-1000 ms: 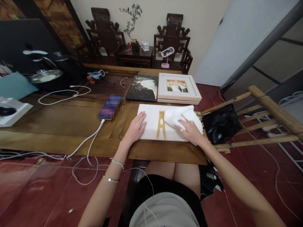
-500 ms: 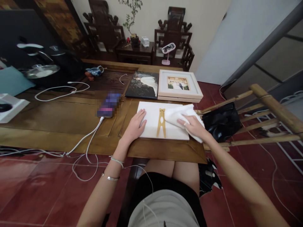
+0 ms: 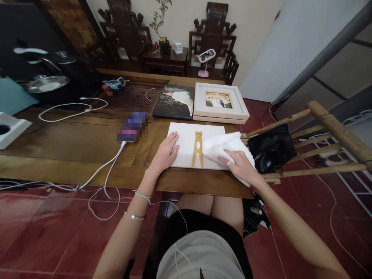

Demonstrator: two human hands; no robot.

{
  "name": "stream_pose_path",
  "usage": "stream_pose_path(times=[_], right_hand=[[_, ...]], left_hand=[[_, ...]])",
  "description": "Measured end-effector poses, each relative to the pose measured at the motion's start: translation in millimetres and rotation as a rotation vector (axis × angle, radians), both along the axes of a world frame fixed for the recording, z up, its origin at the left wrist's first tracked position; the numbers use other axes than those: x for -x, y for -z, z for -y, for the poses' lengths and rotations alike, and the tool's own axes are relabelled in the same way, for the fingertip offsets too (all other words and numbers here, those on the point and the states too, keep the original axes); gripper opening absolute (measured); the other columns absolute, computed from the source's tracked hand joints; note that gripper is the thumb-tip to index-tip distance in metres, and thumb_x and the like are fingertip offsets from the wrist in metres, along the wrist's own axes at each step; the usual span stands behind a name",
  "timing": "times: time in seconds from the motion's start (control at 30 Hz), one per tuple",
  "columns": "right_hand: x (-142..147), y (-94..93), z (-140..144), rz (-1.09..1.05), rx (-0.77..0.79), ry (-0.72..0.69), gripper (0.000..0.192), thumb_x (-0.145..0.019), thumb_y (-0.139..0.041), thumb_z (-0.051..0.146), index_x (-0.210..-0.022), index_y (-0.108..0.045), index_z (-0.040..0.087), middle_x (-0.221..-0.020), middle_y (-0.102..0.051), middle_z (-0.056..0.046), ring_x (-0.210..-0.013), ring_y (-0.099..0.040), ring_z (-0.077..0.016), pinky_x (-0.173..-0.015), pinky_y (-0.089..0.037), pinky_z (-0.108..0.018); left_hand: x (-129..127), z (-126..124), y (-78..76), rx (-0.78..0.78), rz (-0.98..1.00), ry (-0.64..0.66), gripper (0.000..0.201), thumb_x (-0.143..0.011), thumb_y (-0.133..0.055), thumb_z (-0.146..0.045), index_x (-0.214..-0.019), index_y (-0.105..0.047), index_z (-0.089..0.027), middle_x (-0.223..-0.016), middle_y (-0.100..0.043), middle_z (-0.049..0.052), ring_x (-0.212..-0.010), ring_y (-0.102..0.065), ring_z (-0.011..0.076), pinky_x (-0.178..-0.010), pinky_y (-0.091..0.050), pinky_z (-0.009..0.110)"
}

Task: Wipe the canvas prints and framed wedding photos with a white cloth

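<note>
While the left hand [image 3: 164, 154] lies flat and open on the white panel [image 3: 186, 145], the right hand [image 3: 241, 166] presses a white cloth [image 3: 222, 146], its grip closed on it. A framed photo [image 3: 219, 102] sits at twelve o'clock on the surface [image 3: 72, 147].

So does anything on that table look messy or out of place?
Mostly the cables: a white charging cable trails off the wooden table edge into loose loops on the red floor, and another white cable lies coiled farther back. Nothing looks spilled or broken.

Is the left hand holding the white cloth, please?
No, the left hand lies flat on the white board; the right hand presses the white cloth.
</note>
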State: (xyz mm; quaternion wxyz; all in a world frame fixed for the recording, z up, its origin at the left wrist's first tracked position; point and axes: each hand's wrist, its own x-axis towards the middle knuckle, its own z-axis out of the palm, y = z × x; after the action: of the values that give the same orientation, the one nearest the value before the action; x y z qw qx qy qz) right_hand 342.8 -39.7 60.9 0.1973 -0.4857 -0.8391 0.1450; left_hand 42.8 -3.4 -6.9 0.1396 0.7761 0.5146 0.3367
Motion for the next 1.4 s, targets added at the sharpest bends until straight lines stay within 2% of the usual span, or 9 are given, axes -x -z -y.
stream_pose_path(times=[0.1,0.2,0.4,0.63,0.8,0.97,1.07,1.2,1.4], right_hand=[[-7.9,-10.4,40.3,0.050,0.075,-0.103,0.030,-0.094,-0.045,0.039,-0.094,-0.069,0.022,-0.101,-0.072,-0.010,-0.112,-0.061,-0.0323,-0.084,-0.046,-0.038],[-13.3,-19.8,48.1,0.053,0.123,-0.204,0.028,-0.094,-0.046,0.038,-0.089,-0.069,0.023,-0.100,-0.072,-0.009,-0.112,-0.061,-0.0308,-0.083,-0.046,-0.036],[-13.5,-11.1,-22.7,-0.091,0.162,-0.159,0.036,-0.092,-0.048,0.044,-0.072,-0.063,0.019,-0.073,-0.067,-0.003,-0.069,-0.060,-0.0210,-0.071,-0.044,-0.031],[46.4,-6.0,-84.1,-0.189,0.004,0.043,0.034,-0.093,-0.043,0.039,-0.092,-0.068,0.016,-0.091,-0.071,-0.008,-0.086,-0.063,-0.0266,-0.082,-0.044,-0.036],[79.8,7.9,-48.3,-0.038,-0.113,-0.090,0.029,-0.089,-0.045,0.022,-0.108,-0.066,0.015,-0.112,-0.069,-0.012,-0.105,-0.061,-0.0303,-0.099,-0.041,-0.048],[70.9,12.7,21.7,-0.028,-0.181,-0.373,0.039,-0.076,-0.045,0.008,-0.110,-0.063,0.015,-0.128,-0.061,-0.013,-0.125,-0.051,-0.0291,-0.111,-0.031,-0.056],[61.6,8.1,34.6,-0.032,-0.153,-0.441,0.040,-0.075,-0.046,0.007,-0.112,-0.062,0.015,-0.130,-0.060,-0.014,-0.124,-0.053,-0.0291,-0.110,-0.035,-0.054],[59.1,3.8,0.5,-0.008,-0.082,-0.329,0.029,-0.087,-0.047,0.017,-0.110,-0.064,0.017,-0.115,-0.069,-0.011,-0.115,-0.059,-0.0311,-0.096,-0.048,-0.049],[68.2,4.8,-66.8,-0.018,-0.077,-0.157,0.030,-0.095,-0.043,0.030,-0.110,-0.065,0.016,-0.118,-0.067,-0.010,-0.110,-0.060,-0.0318,-0.094,-0.046,-0.047]], left_hand=[[-0.3,0.6,-1.2,0.002,0.001,0.003,0.046,-0.095,-0.039,-0.030,-0.136,-0.049,-0.010,-0.147,-0.044,0.017,-0.141,-0.035,0.0264,-0.117,-0.029,0.048],[-0.2,1.3,-2.7,0.002,-0.006,0.004,0.047,-0.095,-0.039,-0.030,-0.136,-0.048,-0.010,-0.147,-0.044,0.017,-0.141,-0.035,0.0264,-0.117,-0.029,0.049],[1.2,0.9,-3.1,-0.005,-0.021,0.014,0.046,-0.095,-0.038,-0.030,-0.136,-0.048,-0.011,-0.147,-0.045,0.016,-0.141,-0.036,0.0254,-0.117,-0.030,0.048],[2.2,0.4,-2.8,0.000,-0.033,0.022,0.046,-0.095,-0.039,-0.029,-0.137,-0.047,-0.010,-0.147,-0.044,0.016,-0.140,-0.035,0.0264,-0.116,-0.030,0.049],[2.7,0.0,-2.4,-0.010,-0.047,0.021,0.046,-0.095,-0.039,-0.029,-0.137,-0.047,-0.010,-0.147,-0.044,0.016,-0.140,-0.035,0.0263,-0.116,-0.030,0.049],[1.9,0.5,-2.2,-0.016,-0.048,0.017,0.047,-0.096,-0.039,-0.028,-0.136,-0.047,-0.007,-0.147,-0.044,0.018,-0.140,-0.036,0.0259,-0.116,-0.030,0.048],[1.6,1.2,-3.3,-0.011,-0.048,0.018,0.046,-0.096,-0.039,-0.028,-0.137,-0.046,-0.009,-0.148,-0.043,0.016,-0.141,-0.035,0.0254,-0.116,-0.029,0.049],[1.8,1.6,-4.8,0.003,-0.051,0.023,0.047,-0.096,-0.039,-0.028,-0.138,-0.046,-0.010,-0.148,-0.042,0.017,-0.141,-0.034,0.0262,-0.116,-0.029,0.050],[2.7,1.4,-4.6,0.000,-0.048,0.025,0.046,-0.096,-0.039,-0.029,-0.137,-0.046,-0.009,-0.148,-0.043,0.017,-0.141,-0.034,0.0259,-0.116,-0.029,0.049]])
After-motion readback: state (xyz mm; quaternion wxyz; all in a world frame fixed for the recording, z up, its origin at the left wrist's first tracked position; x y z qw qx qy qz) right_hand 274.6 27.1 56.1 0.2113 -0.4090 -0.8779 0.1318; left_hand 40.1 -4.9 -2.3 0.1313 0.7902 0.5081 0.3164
